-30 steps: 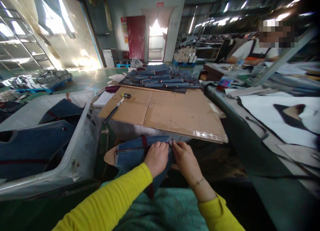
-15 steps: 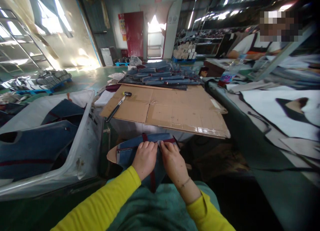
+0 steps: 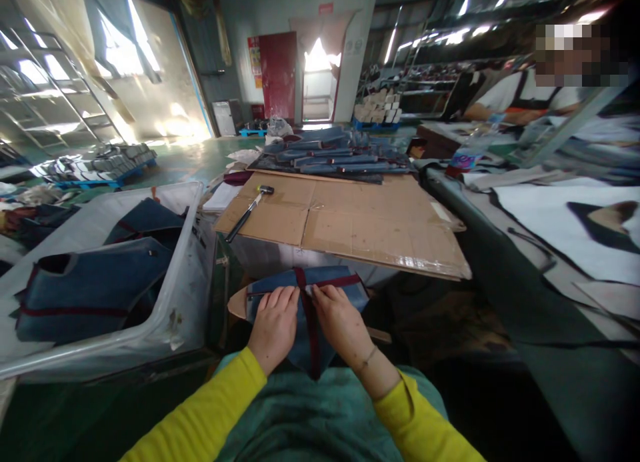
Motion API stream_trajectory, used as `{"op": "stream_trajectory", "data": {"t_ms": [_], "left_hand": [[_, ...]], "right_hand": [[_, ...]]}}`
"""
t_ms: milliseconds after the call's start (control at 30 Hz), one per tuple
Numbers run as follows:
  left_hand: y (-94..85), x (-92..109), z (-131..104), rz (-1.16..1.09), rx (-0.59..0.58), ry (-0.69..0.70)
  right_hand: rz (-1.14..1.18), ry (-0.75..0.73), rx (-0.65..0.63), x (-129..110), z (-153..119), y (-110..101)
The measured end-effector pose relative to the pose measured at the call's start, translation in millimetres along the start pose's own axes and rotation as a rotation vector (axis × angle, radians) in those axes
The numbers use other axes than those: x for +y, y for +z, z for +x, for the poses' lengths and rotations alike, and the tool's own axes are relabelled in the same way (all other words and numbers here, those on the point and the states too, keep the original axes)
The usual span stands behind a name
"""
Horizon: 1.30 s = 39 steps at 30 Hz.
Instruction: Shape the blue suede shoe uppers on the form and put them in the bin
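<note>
Pinching the blue denim-like piece (image 3: 326, 349) above my lap, left hand (image 3: 274, 323) and right hand (image 3: 341, 319) keep bent fingers close together on it. Two dark red bands (image 3: 313, 335) cross its surface. From it, towards twelve o'clock, lies one creased, taped cardboard sheet (image 3: 360, 212); at eleven, one hammer (image 3: 243, 222). One bottle (image 3: 463, 162), between one and two, wears a label too blurred to read. At nine stands one whitish bin (image 3: 195, 285).
</note>
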<state>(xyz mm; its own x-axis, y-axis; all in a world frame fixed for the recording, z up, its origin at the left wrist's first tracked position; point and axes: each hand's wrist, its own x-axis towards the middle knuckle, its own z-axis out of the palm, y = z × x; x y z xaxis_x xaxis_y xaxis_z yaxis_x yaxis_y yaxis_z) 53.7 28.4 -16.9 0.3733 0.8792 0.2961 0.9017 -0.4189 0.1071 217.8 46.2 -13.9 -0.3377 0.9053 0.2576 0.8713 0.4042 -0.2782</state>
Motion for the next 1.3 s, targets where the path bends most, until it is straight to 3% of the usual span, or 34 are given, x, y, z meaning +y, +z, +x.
{"op": "stream_trajectory", "data": {"t_ms": [300, 600, 867, 1000, 1300], "left_hand": [[3.2, 4.6, -12.6, 0.013, -0.029, 0.024], [-10.7, 3.0, -0.9, 0.000, 0.020, -0.040], [-17.2, 4.8, 6.3, -0.022, -0.011, -0.041], [-17.0, 1.0, 15.9, -0.005, -0.005, -0.104], [-11.7, 6.3, 26.2, -0.051, -0.010, -0.002]], "right_hand": [[0.237, -0.033, -0.112, 16.9, 12.2, -18.4], [0.346, -0.092, -0.237, 28.6, 27.7, -27.7], [0.362, -0.071, -0.232, 28.9, 24.6, -27.1], [0.344, -0.078, -0.231, 30.7, 26.6, -27.5], [0.249, -0.223, -0.411, 32.0, 52.2, -42.3]]}}
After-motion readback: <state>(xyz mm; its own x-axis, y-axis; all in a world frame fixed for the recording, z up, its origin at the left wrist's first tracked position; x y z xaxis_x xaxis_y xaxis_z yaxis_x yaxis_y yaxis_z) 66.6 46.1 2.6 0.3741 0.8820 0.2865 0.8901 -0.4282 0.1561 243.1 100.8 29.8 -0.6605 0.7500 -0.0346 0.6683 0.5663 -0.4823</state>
